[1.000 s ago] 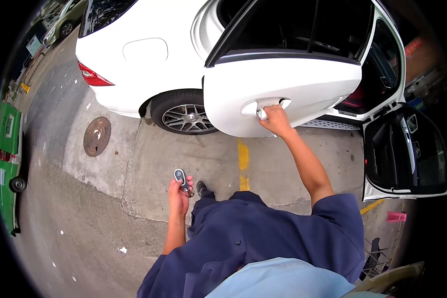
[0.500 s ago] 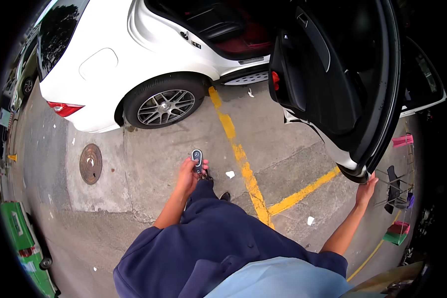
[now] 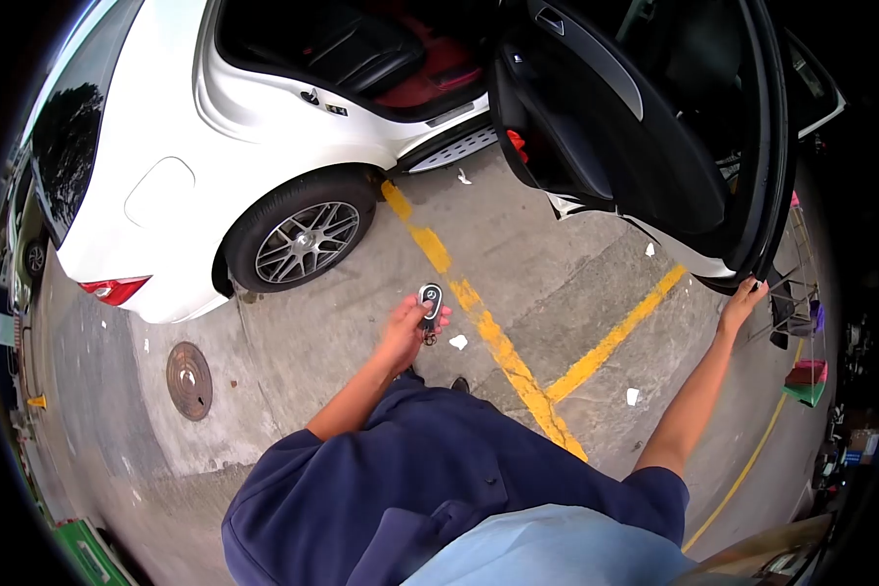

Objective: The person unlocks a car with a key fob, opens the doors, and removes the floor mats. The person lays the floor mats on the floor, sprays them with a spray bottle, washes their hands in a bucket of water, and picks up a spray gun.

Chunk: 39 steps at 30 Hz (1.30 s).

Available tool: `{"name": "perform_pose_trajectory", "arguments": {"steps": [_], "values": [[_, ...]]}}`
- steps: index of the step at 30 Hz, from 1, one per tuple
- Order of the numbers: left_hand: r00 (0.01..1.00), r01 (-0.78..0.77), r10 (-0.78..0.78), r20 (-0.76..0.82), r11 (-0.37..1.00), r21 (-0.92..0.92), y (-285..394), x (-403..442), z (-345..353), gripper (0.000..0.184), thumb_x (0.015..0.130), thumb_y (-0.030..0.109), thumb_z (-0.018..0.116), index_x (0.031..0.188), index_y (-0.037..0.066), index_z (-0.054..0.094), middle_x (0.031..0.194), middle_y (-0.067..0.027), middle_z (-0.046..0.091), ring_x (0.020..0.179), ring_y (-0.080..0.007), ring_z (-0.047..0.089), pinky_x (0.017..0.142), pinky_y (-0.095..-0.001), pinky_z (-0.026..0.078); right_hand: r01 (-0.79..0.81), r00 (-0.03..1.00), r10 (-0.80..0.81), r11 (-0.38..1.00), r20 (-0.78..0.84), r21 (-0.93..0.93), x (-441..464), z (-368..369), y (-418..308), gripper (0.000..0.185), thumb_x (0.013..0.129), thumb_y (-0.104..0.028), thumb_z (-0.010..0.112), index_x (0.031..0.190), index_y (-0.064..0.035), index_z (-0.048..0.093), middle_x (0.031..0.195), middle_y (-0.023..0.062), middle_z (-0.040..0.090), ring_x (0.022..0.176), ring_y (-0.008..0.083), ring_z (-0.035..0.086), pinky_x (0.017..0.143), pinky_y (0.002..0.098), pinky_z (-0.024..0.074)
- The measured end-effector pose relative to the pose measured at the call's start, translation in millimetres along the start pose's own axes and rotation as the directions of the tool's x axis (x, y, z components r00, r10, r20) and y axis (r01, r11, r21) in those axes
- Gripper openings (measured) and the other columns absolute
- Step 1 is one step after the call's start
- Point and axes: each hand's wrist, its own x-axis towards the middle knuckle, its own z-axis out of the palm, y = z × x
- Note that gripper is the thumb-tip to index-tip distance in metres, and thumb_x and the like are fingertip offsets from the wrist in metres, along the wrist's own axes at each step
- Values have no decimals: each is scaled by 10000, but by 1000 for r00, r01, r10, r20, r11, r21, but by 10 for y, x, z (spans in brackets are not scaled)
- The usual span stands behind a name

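In the head view my left hand (image 3: 409,330) is closed around a car key fob (image 3: 431,296), dark with a light rim and a star emblem. My thumb lies on its face, and a small ring hangs below it. At the right, my right hand (image 3: 742,302) grips the edge of the open car door (image 3: 645,146), its fingers partly hidden behind it. The door belongs to a white car (image 3: 146,117) and stands swung out, showing its black inner panel.
Under the car's side are a rear wheel (image 3: 308,240) and a running board (image 3: 454,149). Yellow lines (image 3: 503,356) and a manhole cover (image 3: 188,380) mark the ground. A drying rack with cloths (image 3: 806,376) stands right; a green vehicle (image 3: 88,552) shows lower left.
The view has shifted. My left hand, with the key fob, has moved right and slightly closer to the door. My right hand stays on the door edge, now higher in view.
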Motion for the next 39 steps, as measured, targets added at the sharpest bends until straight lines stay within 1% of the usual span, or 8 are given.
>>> {"name": "perform_pose_trajectory", "arguments": {"steps": [11, 13, 15, 19, 23, 27, 31, 39], "values": [[923, 169, -188, 334, 982, 86, 233, 405, 23, 300, 928, 226, 450, 1195, 95, 415, 988, -61, 580, 861, -122, 550, 735, -254, 428, -145, 953, 62, 952, -295, -270, -762, 350, -1446, 523, 915, -317, 455, 1306, 1, 315, 1343, 186, 334, 1234, 314, 334, 1020, 405, 253], [909, 214, -201, 365, 977, 4, 206, 491, 60, 305, 930, 238, 446, 1195, 91, 410, 992, -72, 577, 871, -133, 552, 748, -265, 434, 1, 964, -93, 937, -249, -349, -1166, 511, -1702, 520, 901, -292, 481, 1293, 12, 322, 1341, 190, 336, 1236, 308, 330, 1026, 403, 243], [885, 259, -198, 422, 962, -92, 131, 638, 165, 312, 936, 248, 429, 1203, 89, 396, 996, -90, 571, 900, -161, 557, 790, -296, 442, -148, 958, 89, 968, 272, 205, -1913, 981, -1812, 676, 840, -387, 551, 1328, -14, 269, 1326, 177, 357, 1249, 281, 322, 1040, 396, 211], [818, 422, -209, 535, 851, -313, 119, 910, 480, 333, 935, 243, 426, 1222, 79, 382, 1076, -120, 538, 1006, -197, 526, 858, -333, 428, -921, 371, 215, 208, 903, 329, -3245, 1784, -2052, 920, 723, -709, 444, 1357, -71, 250, 1346, 101, 351, 1236, 226, 355, 1029, 381, 263], [844, -207, 47, 534, 947, 245, 136, 1355, 430, 386, 907, 239, 479, 1239, 51, 419, 1197, -122, 489, 1129, -268, 449, 953, -370, 352, -853, 276, 242, -385, 930, 353, -3163, 2230, -2158, 862, 763, -687, 380, 1353, -71, 255, 1321, 77, 382, 1232, 225, 364, 1008, 403, 304], [534, -838, 144, 833, 225, 498, 379, 1661, 380, 378, 834, 215, 585, 1167, 46, 525, 1248, -140, 459, 1158, -327, 401, 971, -418, 323, -717, 112, 400, -602, 909, 353, -3084, 2532, -1838, 725, 817, -645, 357, 1292, -98, 359, 1261, 56, 434, 1131, 227, 459, 905, 387, 410], [612, -747, 111, 783, 406, 526, 423, 2024, 336, 318, 856, 244, 559, 1105, 47, 576, 1208, -151, 496, 1132, -333, 438, 941, -402, 357, -789, 31, 131, -605, 991, 105, -2902, 2401, -1372, 422, 852, -379, 521, 1189, -137, 446, 947, 42, 529, 782, 162, 549, 517, 306, 472], [458, -402, -785, 417, 236, 885, -98, 2940, -427, 522, 835, 500, 495, 995, 16, 606, 985, -177, 609, 939, -314, 567, 824, -374, 432, -800, -599, 340, -237, 725, -551, -3905, 2137, -512, 428, 783, -100, 602, 1189, -63, 471, 964, 58, 565, 877, 186, 555, 740, 317, 482]]}}
